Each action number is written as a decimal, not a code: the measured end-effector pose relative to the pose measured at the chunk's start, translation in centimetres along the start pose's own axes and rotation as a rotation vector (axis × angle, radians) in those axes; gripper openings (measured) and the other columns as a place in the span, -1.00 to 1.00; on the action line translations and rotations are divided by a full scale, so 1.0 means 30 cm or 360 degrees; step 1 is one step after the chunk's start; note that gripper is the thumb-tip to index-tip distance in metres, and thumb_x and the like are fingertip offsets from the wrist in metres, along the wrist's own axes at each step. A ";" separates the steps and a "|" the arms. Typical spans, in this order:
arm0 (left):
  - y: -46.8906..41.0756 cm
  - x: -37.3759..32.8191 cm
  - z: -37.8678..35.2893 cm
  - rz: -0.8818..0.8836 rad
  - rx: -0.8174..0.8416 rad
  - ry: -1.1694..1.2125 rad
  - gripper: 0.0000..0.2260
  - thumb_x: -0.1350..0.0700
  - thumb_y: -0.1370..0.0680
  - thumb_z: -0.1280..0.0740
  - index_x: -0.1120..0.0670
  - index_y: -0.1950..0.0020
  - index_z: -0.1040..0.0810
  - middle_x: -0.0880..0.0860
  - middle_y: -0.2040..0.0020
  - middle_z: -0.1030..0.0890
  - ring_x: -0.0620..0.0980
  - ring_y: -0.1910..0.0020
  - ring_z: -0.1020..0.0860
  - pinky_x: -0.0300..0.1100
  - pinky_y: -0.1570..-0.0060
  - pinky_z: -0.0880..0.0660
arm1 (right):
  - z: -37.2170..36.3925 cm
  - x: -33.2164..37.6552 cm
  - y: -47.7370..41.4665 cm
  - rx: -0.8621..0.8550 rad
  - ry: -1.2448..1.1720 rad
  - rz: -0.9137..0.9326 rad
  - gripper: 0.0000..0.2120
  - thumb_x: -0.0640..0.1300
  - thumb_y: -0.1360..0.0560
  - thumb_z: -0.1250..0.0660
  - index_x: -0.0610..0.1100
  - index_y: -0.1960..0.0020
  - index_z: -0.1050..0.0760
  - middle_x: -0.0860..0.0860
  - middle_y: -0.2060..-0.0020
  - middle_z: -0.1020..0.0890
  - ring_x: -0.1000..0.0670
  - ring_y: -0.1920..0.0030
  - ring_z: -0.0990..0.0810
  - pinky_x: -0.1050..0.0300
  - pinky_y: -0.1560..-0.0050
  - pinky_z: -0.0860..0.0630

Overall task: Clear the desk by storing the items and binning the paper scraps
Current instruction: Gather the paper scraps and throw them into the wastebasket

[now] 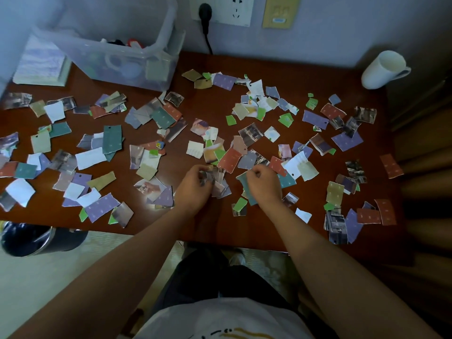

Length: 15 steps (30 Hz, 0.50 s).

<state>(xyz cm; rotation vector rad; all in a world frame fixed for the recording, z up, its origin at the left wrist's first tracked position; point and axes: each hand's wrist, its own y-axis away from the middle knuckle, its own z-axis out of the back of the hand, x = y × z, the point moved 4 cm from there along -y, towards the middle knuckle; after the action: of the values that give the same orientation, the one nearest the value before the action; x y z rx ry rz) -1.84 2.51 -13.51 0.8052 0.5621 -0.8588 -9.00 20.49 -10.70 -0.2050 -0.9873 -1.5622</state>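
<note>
Gathering step in hand. Left hand (195, 189) grip closed round a wad of scraps (217, 178); right hand (265, 188) pinches a teal scrap (244, 183). Next, probably: transfer to bin (36, 241), eight o'clock.

Multicoloured paper scraps (112, 138), reddish-brown desk (212, 99), white mug (382, 69)

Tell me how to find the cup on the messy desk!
Start at the brown desk, which is covered in torn paper scraps. Look to its far right corner. The white mug sits there on its own, the only tall, round thing, while everything near it is flat and colourful.
</note>
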 end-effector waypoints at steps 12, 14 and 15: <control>-0.058 0.005 -0.033 0.0019 0.0078 -0.0708 -0.35 -0.14 -0.28 -0.56 0.05 -0.23 -0.37 0.08 -0.22 -0.30 0.11 -0.09 -0.49 0.00 0.04 -0.56 | -0.047 -0.057 0.043 0.0470 0.0748 0.0230 -0.63 0.17 -0.39 -0.45 0.04 -0.05 -0.41 0.10 0.12 -0.55 0.02 0.13 -0.54 0.17 0.24 -0.37; -0.057 -0.002 -0.032 0.0026 0.0087 -0.0702 -0.40 -0.14 -0.27 -0.56 0.06 -0.16 -0.39 0.08 -0.18 -0.34 0.09 -0.02 -0.50 -0.02 0.09 -0.54 | -0.058 -0.064 0.058 0.0537 0.0928 0.0319 -0.49 0.16 -0.35 -0.49 0.06 -0.16 -0.33 0.09 0.02 -0.56 -0.01 0.04 -0.56 0.14 0.21 -0.42; -0.054 -0.007 -0.033 0.0010 0.0090 -0.0694 -0.45 -0.12 -0.28 -0.55 0.05 -0.13 -0.41 0.07 -0.16 -0.37 0.07 0.00 -0.50 -0.05 0.13 -0.52 | -0.065 -0.067 0.062 0.0531 0.0973 0.0360 -0.48 0.14 -0.35 -0.51 0.07 -0.16 -0.31 0.08 0.01 -0.57 -0.02 0.03 -0.56 0.13 0.20 -0.44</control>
<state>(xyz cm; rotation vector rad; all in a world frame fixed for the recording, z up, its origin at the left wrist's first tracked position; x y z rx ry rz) -3.41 2.74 -14.57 0.6432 0.1509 -1.0122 -6.05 20.76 -12.30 0.3666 -0.6901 -1.1251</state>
